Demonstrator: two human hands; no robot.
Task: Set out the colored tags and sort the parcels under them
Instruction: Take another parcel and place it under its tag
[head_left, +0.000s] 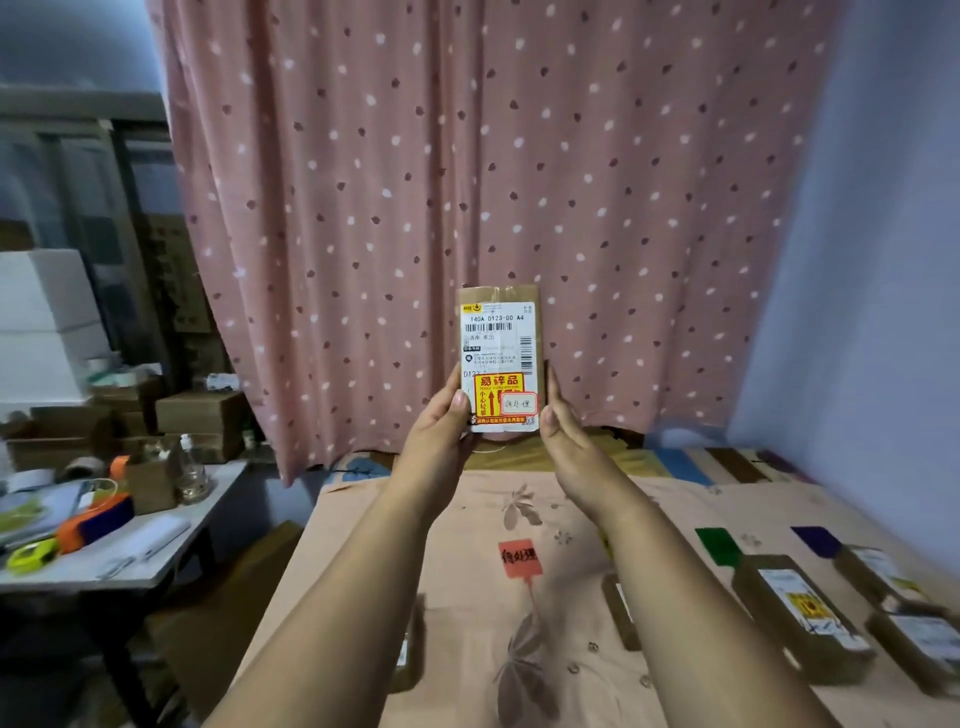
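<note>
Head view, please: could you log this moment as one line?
parcel: raised, label readable | left hand, right hand: grip its sides | red tag: on bedspread

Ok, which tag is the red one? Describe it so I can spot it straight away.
Start at the peach flowered cloth that covers the surface in front of the pink dotted curtain. The red tag lies flat near its middle, between the person's forearms. It alone carries black handwriting; the green tag and purple tag to its right are blank.
</note>
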